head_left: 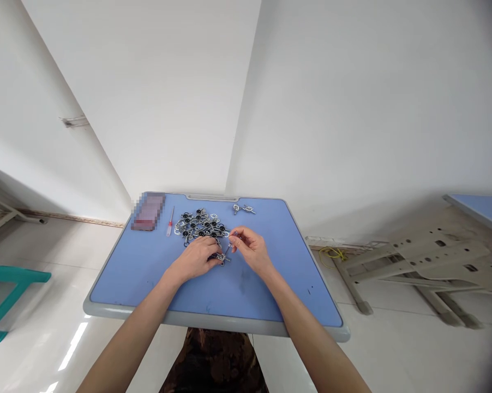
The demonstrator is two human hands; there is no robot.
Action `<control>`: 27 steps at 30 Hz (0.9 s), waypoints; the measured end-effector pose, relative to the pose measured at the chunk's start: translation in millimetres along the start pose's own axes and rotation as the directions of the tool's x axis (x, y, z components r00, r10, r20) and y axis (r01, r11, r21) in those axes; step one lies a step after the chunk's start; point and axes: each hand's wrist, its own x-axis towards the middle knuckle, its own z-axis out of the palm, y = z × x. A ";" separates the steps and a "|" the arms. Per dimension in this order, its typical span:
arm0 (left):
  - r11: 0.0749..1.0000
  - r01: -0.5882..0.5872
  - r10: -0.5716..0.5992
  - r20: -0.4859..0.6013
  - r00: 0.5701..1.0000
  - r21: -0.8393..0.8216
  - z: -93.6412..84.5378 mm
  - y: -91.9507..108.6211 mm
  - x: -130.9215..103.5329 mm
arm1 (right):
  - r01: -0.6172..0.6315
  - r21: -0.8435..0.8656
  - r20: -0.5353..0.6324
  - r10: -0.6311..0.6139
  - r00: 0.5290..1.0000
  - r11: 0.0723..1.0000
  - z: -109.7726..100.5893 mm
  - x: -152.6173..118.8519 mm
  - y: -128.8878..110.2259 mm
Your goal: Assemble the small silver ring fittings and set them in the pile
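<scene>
My left hand [196,258] is closed around a small metal fitting [221,257], pressing it near the tabletop just in front of the pile. Between the thumb and fingers of my right hand [252,252] is a small screwdriver [229,250] with a clear purplish handle. Its thin shaft slants down to the fitting; whether the tip sits in a screw is too small to tell. Right behind my left hand lies a pile of similar metal fittings [199,223], several of them with round black parts and rings. Part of the pile is hidden by my fingers.
A second screwdriver [169,222] with a red and clear handle lies left of the pile. Beyond it is a blurred, flat purplish rectangular object [149,212]. A few metal pieces [244,209] lie at the back of the blue table [270,295]. A green stool [12,289] stands left.
</scene>
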 end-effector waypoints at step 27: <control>1.000 -0.004 0.004 0.002 1.000 -0.012 1.2 1.6 1.2 | 0.138 -0.087 -0.023 -0.141 0.990 0.987 6.0 -4.7 0.4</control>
